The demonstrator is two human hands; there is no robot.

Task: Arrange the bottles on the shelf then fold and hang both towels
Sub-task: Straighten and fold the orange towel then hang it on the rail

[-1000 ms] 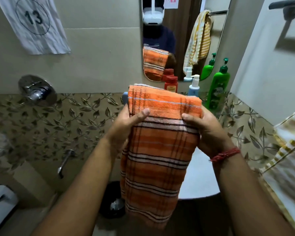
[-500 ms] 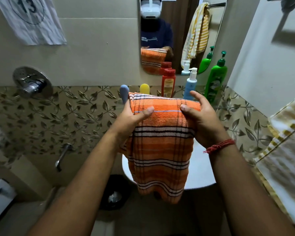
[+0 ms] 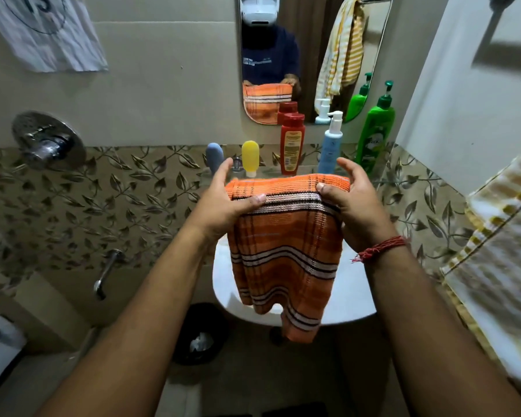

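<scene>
- the orange striped towel (image 3: 286,251) is gripped at its top fold by both hands, above the white sink (image 3: 352,299), at the centre of the view.
- the left hand (image 3: 223,203) is clamped on the left corner, thumb on the near face and fingers behind; the right hand (image 3: 351,206) is clamped likewise on the right corner.
- the lower part of the towel hangs free and is seen to bunch unevenly toward 6 o'clock, so the layers are judged not yet squared.
- for a neat fold, the top edge is best kept taut and level between the hands, and the hanging edges lined up before another fold is made.
- the yellow striped towel (image 3: 503,266) is seen blurred at 3 o'clock, draped close to the right forearm; whether it is folded cannot be told.
- beyond, at 12 o'clock, the bottles are ranged upright on the shelf below the mirror (image 3: 310,49): the blue tube (image 3: 214,156), yellow tube (image 3: 250,156), red bottle (image 3: 292,142), blue pump bottle (image 3: 330,142) and green pump bottle (image 3: 375,130); that part is judged done.
</scene>
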